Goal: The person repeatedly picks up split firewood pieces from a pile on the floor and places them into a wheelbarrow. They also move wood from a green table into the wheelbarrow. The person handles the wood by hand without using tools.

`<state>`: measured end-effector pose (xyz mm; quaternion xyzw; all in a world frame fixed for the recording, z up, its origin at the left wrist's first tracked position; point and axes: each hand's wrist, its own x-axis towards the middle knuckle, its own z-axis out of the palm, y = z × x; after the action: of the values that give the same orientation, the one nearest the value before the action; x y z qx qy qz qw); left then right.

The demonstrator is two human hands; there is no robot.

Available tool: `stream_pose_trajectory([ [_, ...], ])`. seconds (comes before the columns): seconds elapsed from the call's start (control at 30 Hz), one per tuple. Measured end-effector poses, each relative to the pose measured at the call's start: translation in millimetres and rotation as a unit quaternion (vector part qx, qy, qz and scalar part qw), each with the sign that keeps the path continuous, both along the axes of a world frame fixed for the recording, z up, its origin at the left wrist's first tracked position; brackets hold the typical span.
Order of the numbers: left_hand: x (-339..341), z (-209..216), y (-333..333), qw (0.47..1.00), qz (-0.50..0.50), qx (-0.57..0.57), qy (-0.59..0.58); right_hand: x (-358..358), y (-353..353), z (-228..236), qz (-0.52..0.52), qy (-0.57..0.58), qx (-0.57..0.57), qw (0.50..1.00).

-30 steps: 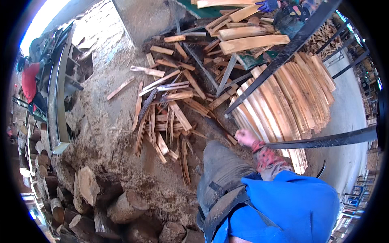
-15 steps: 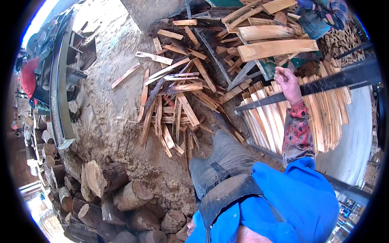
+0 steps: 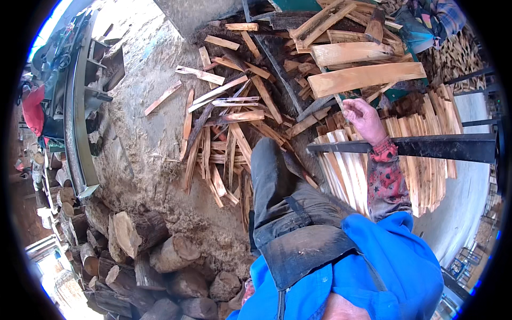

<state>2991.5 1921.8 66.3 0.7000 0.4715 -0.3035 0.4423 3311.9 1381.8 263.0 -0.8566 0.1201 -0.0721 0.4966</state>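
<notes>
My right hand [image 3: 364,120] reaches out over a row of split wood pieces [image 3: 341,170] standing side by side in a dark metal frame. Its fingers are half curled and loosely apart, and nothing shows in them. Just beyond the fingertips lies a broad pale split plank [image 3: 368,79], on a heap with another split slab [image 3: 352,53]. The right forearm, in a patterned red sleeve, passes by a black metal bar [image 3: 442,148] of the frame. My left hand is out of sight; only a bit of patterned sleeve shows by the blue jacket.
Split sticks [image 3: 229,112] lie scattered on the sawdust-covered ground ahead of my legs. Round logs [image 3: 138,232] are piled at the lower left. A long metal beam [image 3: 77,117] stands at the left. Another person's sleeve [image 3: 450,18] shows at the far right.
My right hand has moved left and slightly nearer, staying below the broad plank. My leg has shifted, and the view has turned slightly.
</notes>
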Motion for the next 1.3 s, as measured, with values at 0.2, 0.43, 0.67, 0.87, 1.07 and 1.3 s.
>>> stream_pose_trajectory([
  [0.2, 32, -11, -15, 0.999, -0.028, -0.022, -0.018, 0, 2, -7, 0.010, 0.021, -0.006, 1.000],
  [0.43, 74, -18, -20, 0.996, -0.088, -0.022, -0.023, -19, -3, -31, -0.025, 0.002, 0.003, 1.000],
  [0.67, 139, -43, -11, 0.979, -0.206, 0.006, -0.005, -19, 1, -67, -0.111, 0.000, 0.103, 0.988],
  [0.87, 238, -71, -3, 0.935, -0.344, 0.047, -0.069, -14, -1, -49, -0.200, -0.007, 0.059, 0.978],
  [1.07, 455, -35, -97, 0.930, -0.212, -0.184, -0.238, 4, -18, -35, -0.327, -0.040, -0.032, 0.944],
  [1.3, 678, 105, -268, 0.791, -0.371, -0.290, -0.390, 29, -60, -17, -0.460, 0.064, -0.241, 0.852],
])
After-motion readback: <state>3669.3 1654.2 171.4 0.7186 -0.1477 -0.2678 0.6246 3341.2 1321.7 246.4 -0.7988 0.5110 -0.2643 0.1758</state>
